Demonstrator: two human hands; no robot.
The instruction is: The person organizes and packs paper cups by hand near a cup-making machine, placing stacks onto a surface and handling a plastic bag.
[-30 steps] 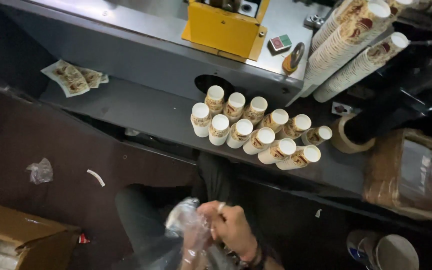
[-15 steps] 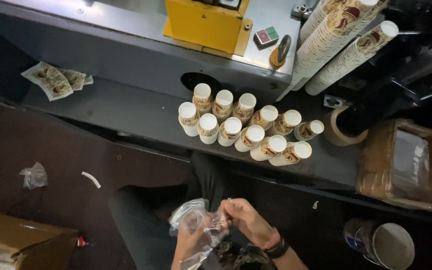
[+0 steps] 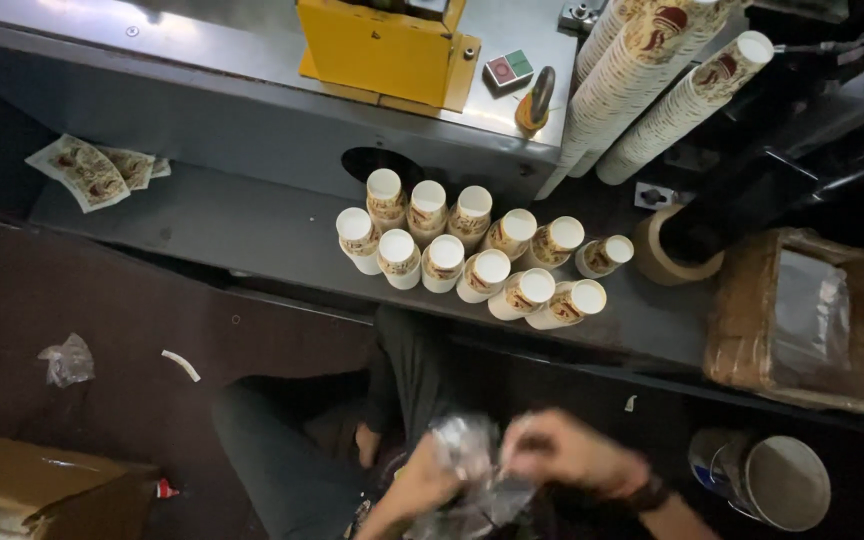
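Low in the head view, both my hands work a crumpled clear plastic bag [image 3: 472, 455]. My left hand [image 3: 422, 480] grips it from below left. My right hand [image 3: 567, 450], with a dark band at the wrist, pinches its upper right side. The hands are blurred by motion. Above them, on a dark metal shelf [image 3: 202, 225], stand several stacks of white printed paper cups [image 3: 467, 250]. Long stacks of the same cups [image 3: 652, 75] slant out of the machine at the upper right.
A yellow box [image 3: 382, 45] sits on the grey machine top. A tape roll [image 3: 677, 255] and a brown carton with plastic sheets [image 3: 812, 320] lie to the right. Flat printed cup blanks [image 3: 92, 170] are at left, a cardboard box [image 3: 32, 490] at lower left, a bucket [image 3: 777, 480] at lower right.
My hands and the bag have shifted rightward in view and my right hand has moved up to the bag's top. The camera has tilted slightly, so the cups sit lower in view.
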